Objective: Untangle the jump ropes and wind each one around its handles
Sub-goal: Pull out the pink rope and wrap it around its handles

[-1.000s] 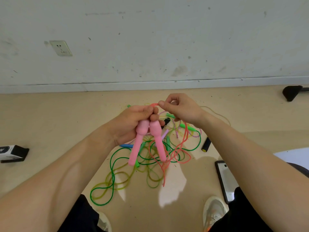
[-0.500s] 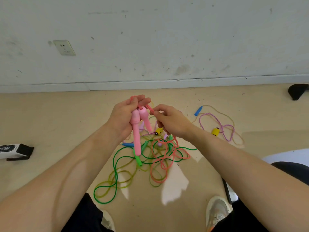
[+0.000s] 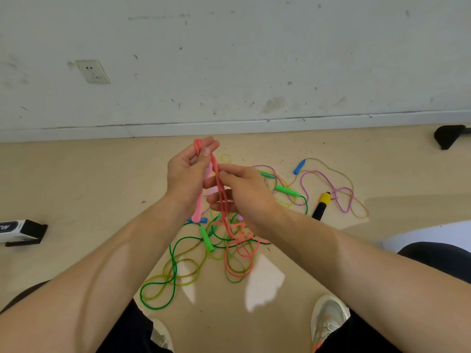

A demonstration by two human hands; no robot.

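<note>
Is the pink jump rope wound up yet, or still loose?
Mostly loose. The pink rope runs from the left hand, past the right hand, down to loose coils on the floor.

The left hand (image 3: 187, 179) has gone up and now holds a loop of the pink rope (image 3: 221, 200) high over its fingers (image 3: 211, 146). The right hand (image 3: 242, 189) has slid down and pinches the rope just under it. The pink handles (image 3: 197, 212) now hang lower, partly hidden behind the hands.
</note>
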